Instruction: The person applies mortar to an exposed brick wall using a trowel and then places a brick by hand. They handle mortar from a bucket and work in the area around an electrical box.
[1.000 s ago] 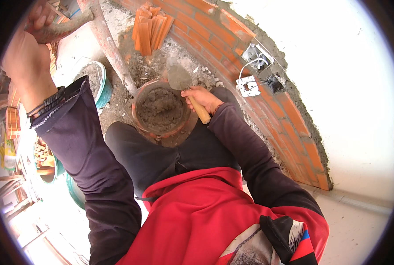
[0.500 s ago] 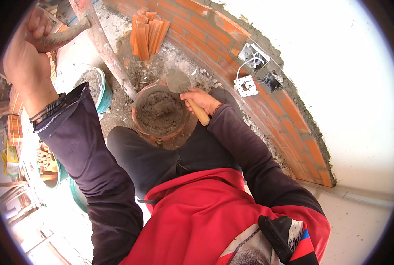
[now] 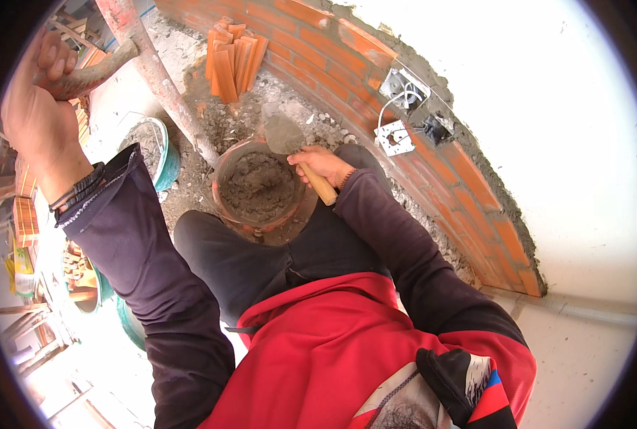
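Note:
My right hand (image 3: 322, 164) is closed round the wooden handle of a trowel (image 3: 284, 134), its mortar-smeared blade tilted over the far right rim of a bucket (image 3: 220, 204). Grey wet mortar (image 3: 258, 182) fills much of that bucket, with a hollow in its middle. The bucket stands between my knees. Raised at the upper left, my left hand (image 3: 41, 114) wraps round a short, crusted side bar (image 3: 93, 74). This bar meets a slanting, mortar-spattered pole (image 3: 150, 61), whose lower end comes down beside the bucket.
A low wall of orange brick strips (image 3: 326, 64) curves along the right, with an open electrical box (image 3: 404, 89) and a loose white socket plate (image 3: 395, 138) on wires. Loose brick strips (image 3: 236, 61) are stacked ahead. A teal bucket (image 3: 167, 166) stands left of the pole.
The whole view has shifted slightly. Both hands keep their grips, and the trowel stays over the bucket's rim with hardly any movement.

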{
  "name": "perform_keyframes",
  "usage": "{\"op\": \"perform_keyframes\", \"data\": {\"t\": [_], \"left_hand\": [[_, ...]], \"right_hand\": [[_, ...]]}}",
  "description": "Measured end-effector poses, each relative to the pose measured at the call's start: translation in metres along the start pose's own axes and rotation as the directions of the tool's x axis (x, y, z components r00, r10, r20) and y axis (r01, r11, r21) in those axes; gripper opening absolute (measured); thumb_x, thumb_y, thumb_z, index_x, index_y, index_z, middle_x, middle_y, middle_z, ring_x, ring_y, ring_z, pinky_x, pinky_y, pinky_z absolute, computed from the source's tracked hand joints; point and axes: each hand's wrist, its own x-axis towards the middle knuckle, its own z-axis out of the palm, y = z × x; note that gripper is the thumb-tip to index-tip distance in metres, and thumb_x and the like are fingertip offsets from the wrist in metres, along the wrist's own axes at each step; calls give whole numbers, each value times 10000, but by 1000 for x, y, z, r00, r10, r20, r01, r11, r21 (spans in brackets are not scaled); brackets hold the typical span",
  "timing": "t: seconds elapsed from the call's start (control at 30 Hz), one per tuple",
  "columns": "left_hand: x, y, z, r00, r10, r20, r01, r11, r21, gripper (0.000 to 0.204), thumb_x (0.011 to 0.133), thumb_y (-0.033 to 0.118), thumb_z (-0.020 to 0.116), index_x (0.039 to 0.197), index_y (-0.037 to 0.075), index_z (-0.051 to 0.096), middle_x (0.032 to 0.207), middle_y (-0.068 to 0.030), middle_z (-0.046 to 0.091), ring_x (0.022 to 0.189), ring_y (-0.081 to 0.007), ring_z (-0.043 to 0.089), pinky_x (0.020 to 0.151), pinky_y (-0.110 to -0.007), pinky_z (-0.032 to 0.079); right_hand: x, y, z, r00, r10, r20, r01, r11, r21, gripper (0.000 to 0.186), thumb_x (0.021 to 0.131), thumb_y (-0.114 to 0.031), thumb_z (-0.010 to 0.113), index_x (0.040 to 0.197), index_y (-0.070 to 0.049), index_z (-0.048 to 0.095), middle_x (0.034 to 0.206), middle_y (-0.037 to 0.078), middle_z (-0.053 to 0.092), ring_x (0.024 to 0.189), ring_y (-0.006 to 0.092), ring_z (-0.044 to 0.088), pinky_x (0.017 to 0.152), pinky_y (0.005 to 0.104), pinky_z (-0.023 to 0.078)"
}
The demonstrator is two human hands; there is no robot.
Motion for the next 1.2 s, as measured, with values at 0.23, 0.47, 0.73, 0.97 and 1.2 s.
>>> {"op": "perform_keyframes", "data": {"t": [0.23, 0.47, 0.73, 0.97, 1.2], "left_hand": [[2, -1, -3, 998, 2, 64, -2, 1000, -9, 160, 944, 99, 516, 807, 16, 520, 766, -24, 426, 691, -113, 379, 694, -281, 342], [24, -18, -34, 986, -4, 168, 21, 995, -98, 201, 937, 86, 518, 945, -91, 613, 801, -77, 536, 698, -151, 468, 673, -297, 418], [24, -17, -34, 984, -5, 178, 20, 996, -86, 198, 931, 88, 533, 920, -92, 615, 785, -75, 526, 693, -149, 461, 674, -301, 412], [21, -14, -30, 977, 3, 214, 26, 991, -134, 197, 928, 100, 542, 929, -77, 628, 760, -58, 493, 680, -137, 428, 664, -294, 385], [20, -13, -29, 975, 28, 221, -2, 993, -114, 203, 912, 124, 563, 928, -65, 637, 750, -53, 487, 673, -135, 424, 648, -292, 377]], "right_hand": [[2, 0, -1, 1000, 10, -2, -10, 1000, -19, 261, 864, -256, 662, 945, -65, 503, 676, 29, 522, 539, 148, 525, 448, 319, 433], [5, 2, -2, 1000, 9, -3, -9, 1000, -14, 271, 866, -248, 666, 961, -59, 497, 669, 33, 526, 539, 151, 528, 448, 320, 436], [1, 0, 2, 1000, 5, -25, -6, 1000, -26, 227, 867, -270, 664, 931, -100, 528, 660, 4, 516, 538, 133, 515, 452, 302, 418], [2, 0, 0, 1000, 9, -18, -10, 999, -38, 256, 865, -268, 662, 920, -76, 503, 673, 28, 524, 537, 154, 526, 443, 320, 431], [1, 0, 2, 1000, 8, -28, -9, 999, -38, 253, 864, -273, 660, 903, -76, 505, 668, 28, 515, 544, 157, 525, 449, 326, 429]]}}
